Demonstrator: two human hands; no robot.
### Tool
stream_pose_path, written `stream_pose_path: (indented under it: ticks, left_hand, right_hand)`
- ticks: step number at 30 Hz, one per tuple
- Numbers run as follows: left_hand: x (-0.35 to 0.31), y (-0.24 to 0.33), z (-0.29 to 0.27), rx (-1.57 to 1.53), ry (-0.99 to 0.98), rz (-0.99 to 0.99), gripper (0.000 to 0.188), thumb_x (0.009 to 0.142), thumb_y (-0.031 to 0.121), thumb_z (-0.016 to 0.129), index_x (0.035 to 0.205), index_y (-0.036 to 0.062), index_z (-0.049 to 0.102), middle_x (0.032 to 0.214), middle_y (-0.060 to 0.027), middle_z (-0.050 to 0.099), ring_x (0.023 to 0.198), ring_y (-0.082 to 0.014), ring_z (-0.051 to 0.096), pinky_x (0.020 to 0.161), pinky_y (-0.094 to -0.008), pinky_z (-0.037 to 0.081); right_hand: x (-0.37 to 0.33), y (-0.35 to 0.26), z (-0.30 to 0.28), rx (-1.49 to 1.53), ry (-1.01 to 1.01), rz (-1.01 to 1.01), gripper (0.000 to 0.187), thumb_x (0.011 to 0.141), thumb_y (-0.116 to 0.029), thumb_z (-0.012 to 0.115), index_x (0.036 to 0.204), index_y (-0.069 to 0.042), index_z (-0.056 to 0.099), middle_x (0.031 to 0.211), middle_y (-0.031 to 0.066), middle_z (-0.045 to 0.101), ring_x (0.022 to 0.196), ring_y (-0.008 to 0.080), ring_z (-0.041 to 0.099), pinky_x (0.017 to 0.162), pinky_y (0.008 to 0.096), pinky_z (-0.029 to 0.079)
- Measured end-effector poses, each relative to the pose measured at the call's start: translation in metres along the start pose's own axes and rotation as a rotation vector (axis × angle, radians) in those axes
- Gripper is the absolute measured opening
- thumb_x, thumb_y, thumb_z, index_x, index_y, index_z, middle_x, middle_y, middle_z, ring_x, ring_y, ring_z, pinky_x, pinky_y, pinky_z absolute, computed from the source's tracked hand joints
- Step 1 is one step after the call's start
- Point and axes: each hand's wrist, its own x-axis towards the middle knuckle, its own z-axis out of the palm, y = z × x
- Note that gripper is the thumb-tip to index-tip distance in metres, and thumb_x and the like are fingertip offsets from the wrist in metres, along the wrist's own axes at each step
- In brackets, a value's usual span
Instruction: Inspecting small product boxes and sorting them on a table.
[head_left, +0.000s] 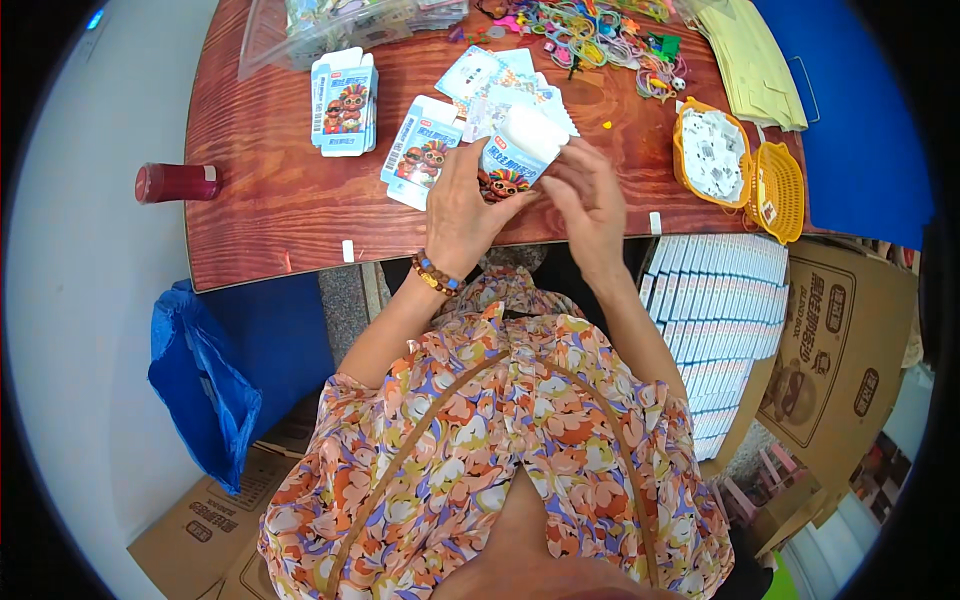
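My left hand (462,208) is closed round a small light-blue carton (518,152) printed with colourful cartoon figures, its white top end tilted up over the table. At the carton's right edge is my right hand (592,205), fingers curved and thumb apart; whether the fingertips press on it is hard to see. A flattened carton (415,160) of the same print lies just left of my left hand. Farther left, several flat cartons (343,108) are stacked. Behind the held carton, printed cards and paper slips (500,85) overlap on the table.
The wooden table (270,215) also bears a red cylinder (178,183) at left, a clear bin (272,42), colourful cords and trinkets (610,40), yellow sheets (750,65), a yellow basket of slips (712,155) and another basket (783,190). Rows of packed boxes (715,320) stand at lower right.
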Motion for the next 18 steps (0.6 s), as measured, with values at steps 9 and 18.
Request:
stream_pose_path:
  ticks: [9,18]
  left_hand:
    - [-0.004,0.001,-0.002,-0.240,-0.166,-0.170,0.065,0.074,0.020,0.085,0.128,0.0020,0.054,0.097,-0.0177,0.063,0.090,-0.0333,0.065,0.079,-0.0425,0.051]
    - [0.000,-0.003,-0.024,-0.384,-0.328,-0.004,0.061,0.083,0.003,0.074,0.136,0.0045,0.044,0.102,-0.0130,0.066,0.086,-0.0200,0.069,0.073,-0.0307,0.056]
  right_hand:
    - [0.005,0.009,-0.012,0.146,-0.157,0.214,0.029,0.097,0.001,0.057,0.126,0.002,0.058,0.111,0.0080,0.066,0.102,0.0114,0.062,0.088,0.0248,0.050]
    - [0.029,0.004,-0.030,-0.018,-0.355,-0.027,0.012,0.095,-0.006,0.062,0.103,0.001,0.067,0.093,0.0043,0.065,0.081,0.0109,0.060,0.071,0.0243,0.047]
